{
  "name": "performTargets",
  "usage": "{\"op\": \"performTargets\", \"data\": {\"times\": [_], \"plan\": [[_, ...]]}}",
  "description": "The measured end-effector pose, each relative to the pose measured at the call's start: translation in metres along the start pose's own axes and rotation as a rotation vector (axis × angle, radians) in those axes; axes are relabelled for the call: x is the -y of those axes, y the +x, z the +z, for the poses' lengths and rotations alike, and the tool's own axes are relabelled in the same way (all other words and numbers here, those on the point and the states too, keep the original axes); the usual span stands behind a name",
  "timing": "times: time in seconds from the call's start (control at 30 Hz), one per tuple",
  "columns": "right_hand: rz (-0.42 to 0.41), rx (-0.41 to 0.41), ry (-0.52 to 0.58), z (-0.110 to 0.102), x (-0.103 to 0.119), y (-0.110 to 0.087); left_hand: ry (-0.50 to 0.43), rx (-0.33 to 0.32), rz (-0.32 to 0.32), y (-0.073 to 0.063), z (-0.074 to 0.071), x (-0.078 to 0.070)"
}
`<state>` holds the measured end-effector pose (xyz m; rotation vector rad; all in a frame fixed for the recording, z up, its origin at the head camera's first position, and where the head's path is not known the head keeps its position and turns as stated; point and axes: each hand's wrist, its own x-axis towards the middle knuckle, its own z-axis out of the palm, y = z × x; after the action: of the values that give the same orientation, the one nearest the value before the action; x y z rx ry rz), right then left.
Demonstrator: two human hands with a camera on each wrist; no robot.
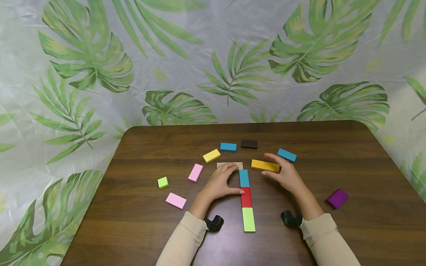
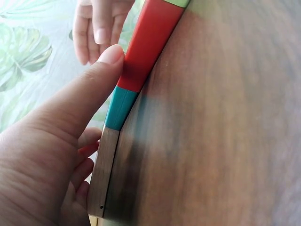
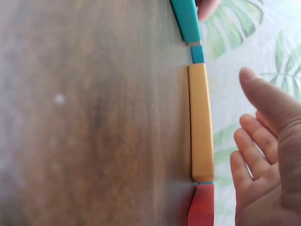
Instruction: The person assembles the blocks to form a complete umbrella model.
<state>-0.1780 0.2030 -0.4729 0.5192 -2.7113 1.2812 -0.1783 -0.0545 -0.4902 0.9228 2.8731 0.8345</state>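
Note:
My left hand (image 1: 216, 184) reaches over a row of flat blocks, its fingertips at the plain wood block (image 1: 240, 166) and its thumb touching the side of the red block (image 2: 148, 44). A teal block (image 1: 244, 178), the red one and a lime green block (image 1: 248, 220) run end to end toward me from the plain block's right end. Beside the long orange block (image 1: 261, 165) is my right hand (image 1: 286, 175), fingers spread and palm free. In the right wrist view it stands apart from that block. Another red block (image 3: 202, 205) shows there, mostly hidden by this hand in the head view.
An arc of loose blocks surrounds the row: pink (image 1: 176, 200) and pink (image 1: 195, 172), yellow (image 1: 212, 156), blue (image 1: 228, 147), dark brown (image 1: 249, 144) and blue (image 1: 287, 154). A small lime cube (image 1: 163, 182) lies far left, a purple block (image 1: 337, 198) far right. Leaf-patterned cloth (image 1: 179, 74) hangs behind the table.

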Motion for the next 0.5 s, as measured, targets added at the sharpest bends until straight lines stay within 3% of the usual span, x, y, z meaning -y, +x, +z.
{"op": "performTargets", "data": {"times": [0.5], "plan": [[0.063,0.102,-0.027,0.000,-0.012,0.012,-0.005,0.002,-0.011,-0.001,0.001,0.001]]}}
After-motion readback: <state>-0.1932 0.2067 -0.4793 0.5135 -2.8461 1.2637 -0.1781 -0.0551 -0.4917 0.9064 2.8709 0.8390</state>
